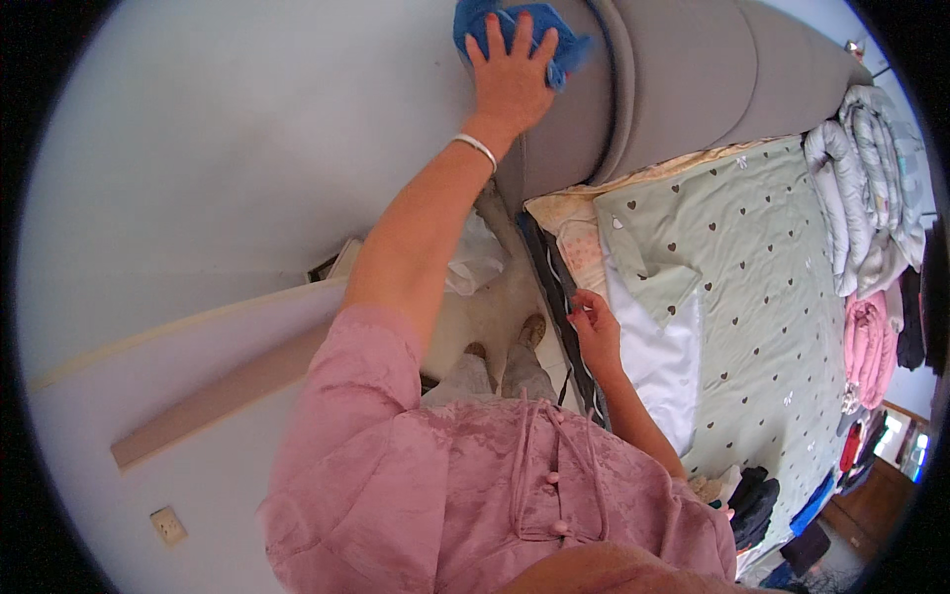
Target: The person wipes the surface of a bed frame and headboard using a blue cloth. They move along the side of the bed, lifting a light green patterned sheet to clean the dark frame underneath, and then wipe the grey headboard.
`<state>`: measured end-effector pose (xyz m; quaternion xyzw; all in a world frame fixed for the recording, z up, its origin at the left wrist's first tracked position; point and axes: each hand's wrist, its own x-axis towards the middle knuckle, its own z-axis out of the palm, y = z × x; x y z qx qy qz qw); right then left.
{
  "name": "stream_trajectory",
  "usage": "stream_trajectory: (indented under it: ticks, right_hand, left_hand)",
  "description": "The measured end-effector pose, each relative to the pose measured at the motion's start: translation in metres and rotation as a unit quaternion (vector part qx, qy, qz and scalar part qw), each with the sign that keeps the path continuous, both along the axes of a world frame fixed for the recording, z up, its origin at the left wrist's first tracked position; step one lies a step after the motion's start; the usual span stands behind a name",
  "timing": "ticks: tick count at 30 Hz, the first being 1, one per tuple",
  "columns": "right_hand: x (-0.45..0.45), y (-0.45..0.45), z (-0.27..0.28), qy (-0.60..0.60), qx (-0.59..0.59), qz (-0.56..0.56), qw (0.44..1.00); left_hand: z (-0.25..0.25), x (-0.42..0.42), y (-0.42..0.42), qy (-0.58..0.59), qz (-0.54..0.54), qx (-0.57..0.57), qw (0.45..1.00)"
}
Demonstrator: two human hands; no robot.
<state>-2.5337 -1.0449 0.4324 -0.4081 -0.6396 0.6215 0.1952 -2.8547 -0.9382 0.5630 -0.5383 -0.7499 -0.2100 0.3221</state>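
My left hand (pixel 513 82) lies palm down with spread fingers on a blue cloth (pixel 564 33). It holds the cloth against the end of a padded grey headboard (pixel 686 70), beside the wall. A pale bracelet (pixel 476 148) circles that wrist. Lower down, my right hand (pixel 596 327) hangs with bent fingers at the dark side edge (pixel 553 278) of the bed. Whether its fingertips pinch anything there is too small to tell. A green sheet with dark hearts (pixel 749 260) covers the mattress, its near corner folded back over a white layer (pixel 653 356).
Folded quilts (pixel 865 163) and a pink folded bundle (pixel 868 341) line the bed's far side. Dark clothing (pixel 753 505) lies at the near right. A clear plastic bag (pixel 475 260) sits on the floor between bed and wall. A wall socket (pixel 169 527) is at lower left.
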Motion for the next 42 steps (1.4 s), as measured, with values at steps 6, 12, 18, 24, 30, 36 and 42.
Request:
stream_trajectory:
  ticks: [6,12,18,24,30,36,42]
  right_hand:
    - [0.007,0.013,-0.012,-0.019,-0.036,0.019,0.999]
    - [0.013,0.023,-0.02,-0.057,-0.033,0.031,0.997]
    - [-0.007,0.051,-0.009,-0.09,0.054,-0.016,0.994]
    - [-0.07,0.126,0.034,0.008,0.106,-0.08,0.991]
    - [-0.171,0.172,0.094,0.055,0.342,-0.114,0.931]
    - [-0.258,0.197,0.05,0.034,0.609,-0.135,0.781]
    - [-0.279,0.204,0.024,0.089,0.661,-0.186,0.721]
  left_hand:
    - [-0.068,0.019,-0.043,0.089,-0.175,-0.262,0.945]
    - [-0.023,-0.015,-0.01,0.147,-0.17,-0.164,0.96]
    - [0.04,-0.052,0.053,0.047,-0.085,-0.105,0.99]
    - [0.003,-0.083,0.04,-0.208,-0.086,0.074,0.972]
    - [-0.104,-0.031,-0.002,-0.586,-0.035,0.281,0.759]
    - [-0.183,0.001,-0.007,-0.632,0.008,0.282,0.721]
    - [-0.292,0.004,-0.032,-0.767,0.087,0.191,0.607]
